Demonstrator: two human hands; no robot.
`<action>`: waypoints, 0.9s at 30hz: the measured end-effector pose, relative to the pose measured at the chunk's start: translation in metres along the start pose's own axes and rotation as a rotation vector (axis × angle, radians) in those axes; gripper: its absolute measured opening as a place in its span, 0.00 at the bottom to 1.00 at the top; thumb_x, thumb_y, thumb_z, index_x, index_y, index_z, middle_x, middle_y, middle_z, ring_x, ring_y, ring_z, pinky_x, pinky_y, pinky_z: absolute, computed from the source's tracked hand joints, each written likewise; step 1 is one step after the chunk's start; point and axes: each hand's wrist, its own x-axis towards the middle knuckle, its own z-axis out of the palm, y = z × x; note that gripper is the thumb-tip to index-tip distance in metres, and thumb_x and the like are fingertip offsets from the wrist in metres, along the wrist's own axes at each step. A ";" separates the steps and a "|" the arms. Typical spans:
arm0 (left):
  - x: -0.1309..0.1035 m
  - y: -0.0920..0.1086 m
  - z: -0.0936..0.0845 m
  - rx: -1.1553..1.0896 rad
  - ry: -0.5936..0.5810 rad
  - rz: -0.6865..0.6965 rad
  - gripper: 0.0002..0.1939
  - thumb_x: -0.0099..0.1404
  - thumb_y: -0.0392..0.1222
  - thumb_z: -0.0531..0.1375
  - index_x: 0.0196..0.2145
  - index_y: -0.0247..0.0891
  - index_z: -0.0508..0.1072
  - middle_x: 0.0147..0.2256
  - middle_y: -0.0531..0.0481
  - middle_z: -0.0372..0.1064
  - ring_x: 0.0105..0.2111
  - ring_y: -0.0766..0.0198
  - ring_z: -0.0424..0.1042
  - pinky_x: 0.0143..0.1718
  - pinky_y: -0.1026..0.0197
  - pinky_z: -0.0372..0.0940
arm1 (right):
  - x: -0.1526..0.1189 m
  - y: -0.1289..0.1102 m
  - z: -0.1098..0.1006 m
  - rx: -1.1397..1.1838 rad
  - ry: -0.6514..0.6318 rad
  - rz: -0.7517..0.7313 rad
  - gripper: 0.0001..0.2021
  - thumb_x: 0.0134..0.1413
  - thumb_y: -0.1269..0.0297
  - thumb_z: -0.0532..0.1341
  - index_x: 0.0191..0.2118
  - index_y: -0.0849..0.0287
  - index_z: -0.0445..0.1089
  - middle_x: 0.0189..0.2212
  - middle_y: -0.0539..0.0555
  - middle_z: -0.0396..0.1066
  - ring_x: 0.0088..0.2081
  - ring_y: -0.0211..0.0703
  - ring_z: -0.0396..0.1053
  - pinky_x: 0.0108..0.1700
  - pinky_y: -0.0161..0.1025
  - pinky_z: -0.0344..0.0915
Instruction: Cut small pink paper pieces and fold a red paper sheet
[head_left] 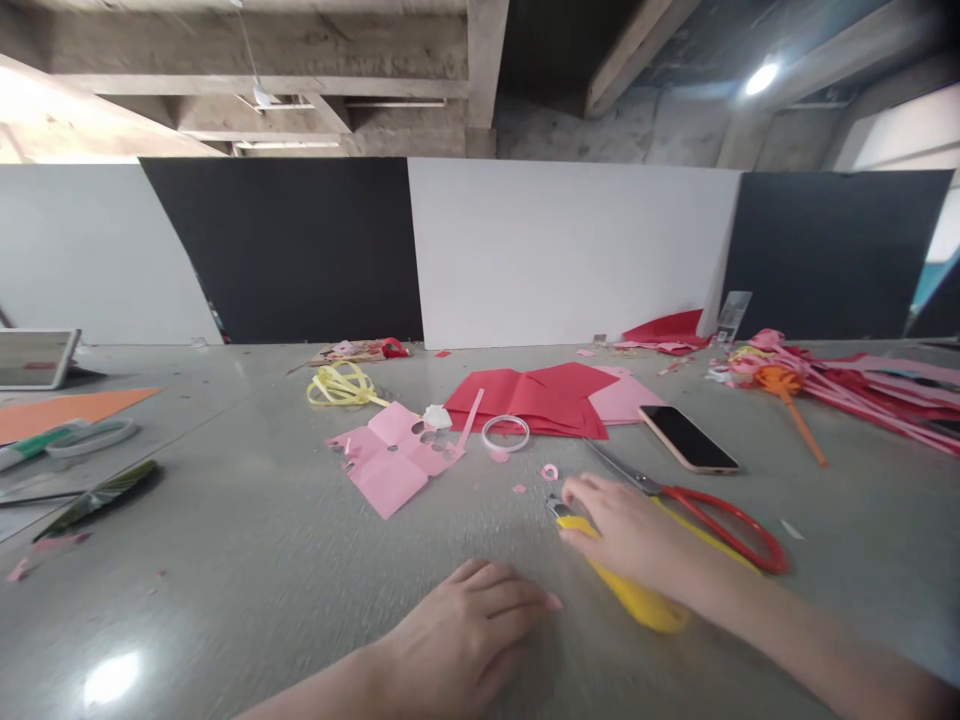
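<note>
My right hand lies over a pair of pliers with yellow handles, its fingers and thumb closed about them just behind the metal head. Closer to me, my left hand rests on the table with its fingers curled together; a pink tip shows at one finger, and whatever may be under them is hidden. Beyond my right hand lie scissors with red handles. A folded pink paper with cut holes lies flat further left, and small pink scraps sit near the pliers' head.
Red paper sheets, a roll of tape, a yellow ribbon bundle and a phone lie beyond my hands. Pink and red strips with an orange paper flower are at right. A tablet stands left; panels close the back.
</note>
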 end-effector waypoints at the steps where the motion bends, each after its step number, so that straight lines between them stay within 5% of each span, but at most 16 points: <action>1: 0.000 0.000 -0.001 -0.016 -0.004 -0.001 0.25 0.61 0.31 0.53 0.56 0.44 0.57 0.50 0.49 0.63 0.49 0.59 0.60 0.51 0.56 0.52 | 0.000 0.006 0.003 -0.003 -0.022 -0.013 0.07 0.47 0.68 0.56 0.36 0.59 0.63 0.34 0.55 0.67 0.35 0.48 0.67 0.32 0.39 0.56; 5: 0.000 0.000 -0.005 -0.038 -0.042 0.003 0.26 0.60 0.35 0.55 0.56 0.44 0.55 0.51 0.48 0.62 0.50 0.57 0.60 0.51 0.54 0.53 | -0.002 0.016 0.021 0.010 -0.074 0.002 0.11 0.44 0.74 0.53 0.37 0.58 0.63 0.32 0.54 0.64 0.29 0.43 0.65 0.28 0.36 0.53; 9: 0.002 0.001 -0.008 -0.010 -0.095 0.000 0.27 0.61 0.40 0.56 0.57 0.41 0.54 0.51 0.47 0.61 0.51 0.56 0.59 0.52 0.53 0.54 | -0.004 0.011 0.011 0.164 -0.072 0.039 0.11 0.41 0.75 0.53 0.33 0.56 0.65 0.22 0.48 0.62 0.24 0.39 0.61 0.26 0.35 0.51; 15: 0.004 -0.003 -0.008 0.012 -0.137 0.003 0.28 0.62 0.44 0.55 0.58 0.42 0.51 0.52 0.46 0.61 0.51 0.54 0.59 0.51 0.52 0.55 | -0.007 0.018 -0.010 1.012 -0.201 0.279 0.13 0.49 0.64 0.51 0.41 0.56 0.67 0.26 0.51 0.71 0.23 0.40 0.66 0.26 0.36 0.59; 21: 0.005 -0.003 -0.008 0.002 -0.168 0.011 0.27 0.64 0.45 0.54 0.58 0.43 0.51 0.54 0.47 0.58 0.52 0.55 0.58 0.52 0.52 0.55 | -0.014 0.029 0.004 1.720 -0.056 0.367 0.11 0.44 0.63 0.59 0.35 0.59 0.71 0.32 0.54 0.72 0.26 0.36 0.65 0.29 0.32 0.61; 27: 0.004 0.001 -0.012 0.016 -0.184 -0.002 0.27 0.64 0.46 0.54 0.58 0.40 0.52 0.54 0.45 0.58 0.53 0.55 0.56 0.53 0.53 0.53 | -0.020 0.018 0.003 1.592 0.020 0.281 0.08 0.43 0.59 0.64 0.30 0.57 0.70 0.30 0.49 0.65 0.25 0.33 0.55 0.28 0.31 0.56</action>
